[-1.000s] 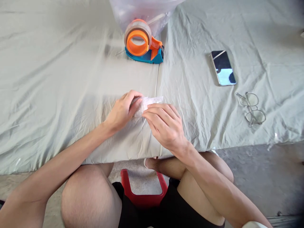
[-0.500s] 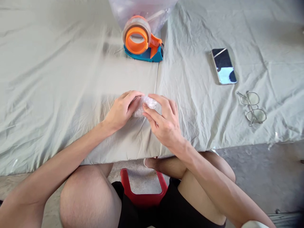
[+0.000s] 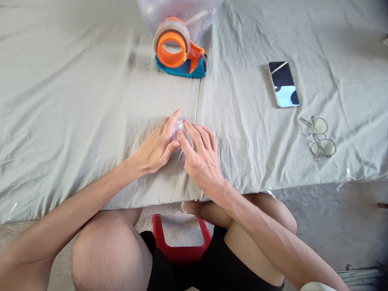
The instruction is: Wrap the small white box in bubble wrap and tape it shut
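Observation:
A small crumpled bundle of clear plastic, which looks like bubble wrap (image 3: 178, 126), lies on the cloth near the table's front edge. My left hand (image 3: 156, 147) rests against its left side, with the fingers stretched out and the thumb apart. From the right, my right hand (image 3: 201, 155) curls over the bundle, its thumb and fingertips gripping it. The fingers cover much of the bundle, and whatever may be inside cannot be made out.
Beyond my hands stands an orange and blue tape dispenser (image 3: 182, 72) with a roll of tape, in front of a clear plastic bag (image 3: 200, 18). To the right lie a phone (image 3: 284, 85) and glasses (image 3: 319, 137). A red stool (image 3: 182, 252) shows below the table edge.
My left hand has loosened, its fingers straightening away from the plastic bundle. My right hand has shifted slightly left and lower over it, covering more of it.

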{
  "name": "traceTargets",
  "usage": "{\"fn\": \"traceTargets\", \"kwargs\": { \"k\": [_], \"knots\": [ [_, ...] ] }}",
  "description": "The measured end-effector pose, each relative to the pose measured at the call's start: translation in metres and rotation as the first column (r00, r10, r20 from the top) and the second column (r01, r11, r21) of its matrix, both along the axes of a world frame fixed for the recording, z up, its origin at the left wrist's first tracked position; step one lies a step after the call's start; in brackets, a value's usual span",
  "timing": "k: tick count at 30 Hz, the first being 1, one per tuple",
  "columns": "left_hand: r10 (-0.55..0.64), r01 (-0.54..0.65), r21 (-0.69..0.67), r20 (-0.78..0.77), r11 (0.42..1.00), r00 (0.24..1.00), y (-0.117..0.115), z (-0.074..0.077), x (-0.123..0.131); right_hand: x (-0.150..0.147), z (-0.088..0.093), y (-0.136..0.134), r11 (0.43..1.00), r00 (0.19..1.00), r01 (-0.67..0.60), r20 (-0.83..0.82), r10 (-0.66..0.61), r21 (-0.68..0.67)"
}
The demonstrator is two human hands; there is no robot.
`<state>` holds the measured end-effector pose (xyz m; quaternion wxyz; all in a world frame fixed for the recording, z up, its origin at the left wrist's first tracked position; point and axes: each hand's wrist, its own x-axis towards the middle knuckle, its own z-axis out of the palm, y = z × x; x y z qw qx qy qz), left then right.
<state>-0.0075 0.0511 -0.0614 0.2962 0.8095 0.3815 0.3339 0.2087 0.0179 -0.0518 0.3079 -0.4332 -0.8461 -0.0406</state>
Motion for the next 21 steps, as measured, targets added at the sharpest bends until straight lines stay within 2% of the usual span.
{"fn": "traceTargets", "kwargs": {
  "k": [2, 5, 7, 9, 16, 21],
  "knots": [
    [-0.013, 0.013, -0.015, -0.045, 1.0, 0.999, 0.001, 0.002, -0.003, 0.004, 0.002, 0.004, 0.993, 0.997, -0.057, -0.054, 0.051, -0.106],
    [-0.009, 0.009, -0.008, -0.107, 1.0, 0.994, 0.002, 0.006, -0.006, 0.009, 0.004, 0.012, 0.931, 0.953, -0.222, -0.269, 0.143, -0.289],
    [0.013, -0.014, -0.009, -0.137, 1.0, 0.991, 0.002, 0.007, -0.006, 0.01, 0.004, 0.015, 0.893, 0.894, -0.28, -0.434, 0.11, -0.352],
    [0.027, -0.029, -0.012, -0.145, 1.0, 0.989, 0.003, 0.005, -0.006, 0.009, 0.003, 0.016, 0.867, 0.853, -0.294, -0.519, 0.048, -0.402],
    [0.033, -0.024, 0.069, -0.135, 0.997, 0.99, 0.006, 0.004, -0.008, 0.002, -0.003, 0.021, 0.796, 0.883, -0.347, -0.46, 0.099, -0.495],
    [0.087, -0.076, 0.077, -0.151, 0.994, 0.985, 0.009, 0.011, -0.011, 0.009, 0.011, 0.033, 0.703, 0.851, -0.405, -0.523, 0.056, -0.585]
  ]
}}
